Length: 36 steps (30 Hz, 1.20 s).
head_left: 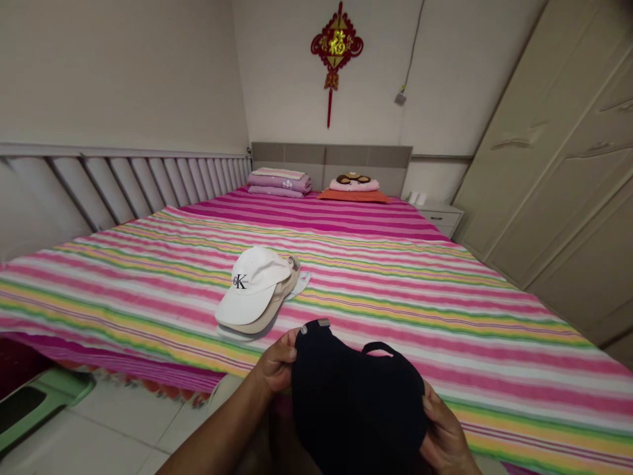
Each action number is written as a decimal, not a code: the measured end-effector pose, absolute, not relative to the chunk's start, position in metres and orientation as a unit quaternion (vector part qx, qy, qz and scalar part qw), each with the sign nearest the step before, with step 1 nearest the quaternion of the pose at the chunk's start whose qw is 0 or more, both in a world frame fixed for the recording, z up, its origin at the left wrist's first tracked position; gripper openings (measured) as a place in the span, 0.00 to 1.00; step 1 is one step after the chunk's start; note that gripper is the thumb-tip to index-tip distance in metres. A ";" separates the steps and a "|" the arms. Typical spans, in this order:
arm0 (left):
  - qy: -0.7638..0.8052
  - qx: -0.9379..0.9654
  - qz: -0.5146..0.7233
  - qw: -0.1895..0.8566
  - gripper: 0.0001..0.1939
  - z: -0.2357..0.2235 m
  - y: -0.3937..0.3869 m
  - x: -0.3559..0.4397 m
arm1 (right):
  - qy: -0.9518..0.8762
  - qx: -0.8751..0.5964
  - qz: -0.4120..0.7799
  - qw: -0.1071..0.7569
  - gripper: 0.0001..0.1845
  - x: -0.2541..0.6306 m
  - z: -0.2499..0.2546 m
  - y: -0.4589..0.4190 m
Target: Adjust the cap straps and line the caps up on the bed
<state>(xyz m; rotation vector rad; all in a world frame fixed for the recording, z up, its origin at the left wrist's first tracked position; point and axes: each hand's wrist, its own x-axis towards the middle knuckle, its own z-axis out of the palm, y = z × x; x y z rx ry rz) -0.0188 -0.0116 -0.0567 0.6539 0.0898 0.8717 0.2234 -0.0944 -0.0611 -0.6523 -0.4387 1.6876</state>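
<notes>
Between my two hands, over the near edge of the bed, hangs a black cap [353,396] with a strap loop along its upper edge and small pale tags at its upper left. My left hand [278,361] pinches its left side, thumb on top. At its right edge my right hand [445,429] grips it, the fingers partly hidden underneath. A white cap [257,270] with black letters lies on the bed to the left of my left hand. It is stacked on a beige cap [281,293], and a light grey one shows beneath them.
Striped bedding [395,284] covers the bed. Folded purple bedding [279,181] and an orange and pink pile [353,188] sit by the headboard [291,155]. A railing [148,175] runs along the left, a wardrobe [558,178] stands right, and a green stool [54,389] is at lower left.
</notes>
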 end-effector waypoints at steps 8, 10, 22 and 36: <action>0.040 0.308 0.403 0.861 0.09 -0.055 -0.013 -0.019 | -0.178 -0.298 0.725 0.595 0.16 0.225 -0.065 -0.096; 0.043 0.319 0.394 0.861 0.08 -0.055 -0.012 -0.020 | -0.185 -0.292 0.732 0.587 0.18 0.226 -0.069 -0.095; 0.093 0.298 0.402 0.861 0.11 -0.054 -0.011 -0.019 | -0.246 -0.234 0.758 0.558 0.18 0.229 -0.080 -0.092; 0.149 0.301 0.396 0.855 0.11 -0.052 -0.008 -0.016 | -0.234 -0.241 0.752 0.567 0.20 0.223 -0.069 -0.095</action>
